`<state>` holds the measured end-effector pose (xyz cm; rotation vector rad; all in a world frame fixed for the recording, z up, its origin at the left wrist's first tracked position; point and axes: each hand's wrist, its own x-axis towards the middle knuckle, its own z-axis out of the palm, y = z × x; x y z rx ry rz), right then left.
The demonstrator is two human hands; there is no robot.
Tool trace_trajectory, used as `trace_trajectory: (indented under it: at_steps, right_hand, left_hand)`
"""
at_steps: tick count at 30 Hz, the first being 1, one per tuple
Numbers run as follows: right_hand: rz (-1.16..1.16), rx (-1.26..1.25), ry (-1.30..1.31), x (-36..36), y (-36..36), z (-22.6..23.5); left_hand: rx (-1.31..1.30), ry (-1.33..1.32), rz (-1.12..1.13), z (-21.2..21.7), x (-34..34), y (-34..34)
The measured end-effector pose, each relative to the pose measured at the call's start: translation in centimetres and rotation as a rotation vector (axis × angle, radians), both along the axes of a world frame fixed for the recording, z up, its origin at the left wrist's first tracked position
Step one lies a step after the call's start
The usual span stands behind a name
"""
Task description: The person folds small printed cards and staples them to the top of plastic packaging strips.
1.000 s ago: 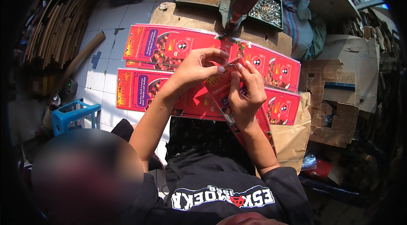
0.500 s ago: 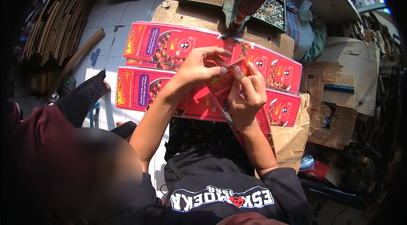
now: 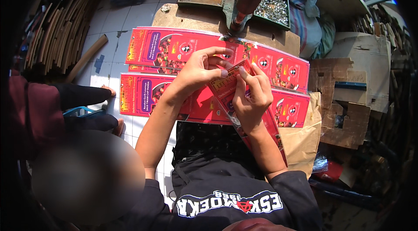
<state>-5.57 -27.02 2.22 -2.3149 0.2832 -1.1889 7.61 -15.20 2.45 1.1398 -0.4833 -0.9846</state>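
A long red printed strip (image 3: 224, 85) with gold lettering at its top end slants across my lap side, running down to the right. My right hand (image 3: 253, 96) is closed on it, thumb and fingers bent at its upper end. At the strip's top corner sits the thumb of my left hand (image 3: 201, 69), its other fingers curled beyond the edge and the index finger stretched above. Beneath both hands lie stacks of matching strips: a far stack (image 3: 196, 52) and a near stack (image 3: 135, 94). The strip partly covers the near one.
A machine with a metal column (image 3: 246, 2) stands at the far edge of the wooden board (image 3: 174, 15), beside trays (image 3: 272, 11) of small metal pieces. Brown paper (image 3: 300, 139) and cut cardboard (image 3: 346, 131) are at the right. Another person (image 3: 43, 109) sits close on the left.
The view has shifted slightly. My hands and the strip stay nearly in place. The person on the left has moved their legs, and a blue stool now shows.
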Motion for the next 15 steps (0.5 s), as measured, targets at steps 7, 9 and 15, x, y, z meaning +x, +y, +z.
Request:
trace_trajectory:
  at_steps: [7, 9, 15]
  right_hand:
    - [-0.030, 0.289, -0.027, -0.40, 0.35, -0.08]
    - [-0.026, 0.304, -0.015, -0.45, 0.31, -0.02]
    - [-0.022, 0.114, 0.036, -0.32, 0.12, 0.08]
  left_hand:
    - [-0.032, 0.042, -0.020, -0.41, 0.07, -0.06]
    - [-0.026, 0.038, -0.017, -0.22, 0.00, -0.05]
    - [-0.037, 0.010, -0.005, -0.41, -0.08, -0.07]
